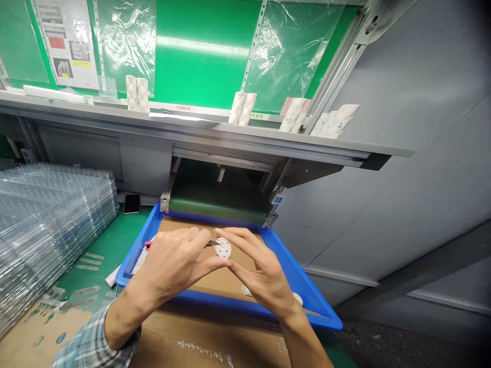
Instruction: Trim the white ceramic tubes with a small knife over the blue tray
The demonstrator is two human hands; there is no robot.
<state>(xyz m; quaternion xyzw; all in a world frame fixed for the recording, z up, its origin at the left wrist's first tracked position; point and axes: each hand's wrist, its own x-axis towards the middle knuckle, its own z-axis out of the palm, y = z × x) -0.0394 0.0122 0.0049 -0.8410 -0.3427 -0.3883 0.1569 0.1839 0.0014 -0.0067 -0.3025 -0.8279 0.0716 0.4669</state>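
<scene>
My left hand is closed round a small tool with a pink handle, whose dark tip points at a small round white plastic part. My right hand pinches that white part between thumb and fingers. Both hands hover over a blue tray lined with brown cardboard. A couple of other white pieces lie in the tray, partly hidden under my right hand.
A tall stack of clear plastic trays fills the left of the bench. A phone lies behind it. White moulded parts stand on the shelf above, before green panels. A green conveyor belt ends behind the tray. Grey wall on the right.
</scene>
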